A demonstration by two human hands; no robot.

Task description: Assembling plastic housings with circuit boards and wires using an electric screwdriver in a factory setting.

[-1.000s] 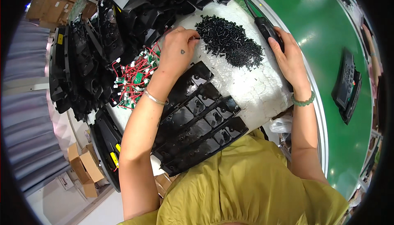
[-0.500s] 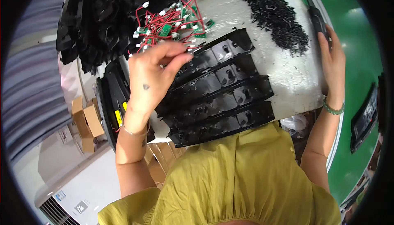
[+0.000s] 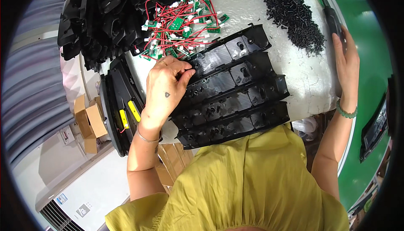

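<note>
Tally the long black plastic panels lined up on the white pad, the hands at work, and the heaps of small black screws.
Long black plastic panels: 4
Hands, left hand and right hand: 2
Heaps of small black screws: 1
Total: 7

The left hand (image 3: 166,88) covers the near ends of the black plastic housings (image 3: 235,92). Its fingertip contents are not discernible. The electric screwdriver (image 3: 332,20) is partly hidden by the right hand (image 3: 347,64).

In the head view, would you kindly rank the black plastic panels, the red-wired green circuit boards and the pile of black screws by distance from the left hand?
1. Black plastic panels: touching the left hand.
2. Red-wired green circuit boards: just beyond it.
3. Pile of black screws: far right.
</note>
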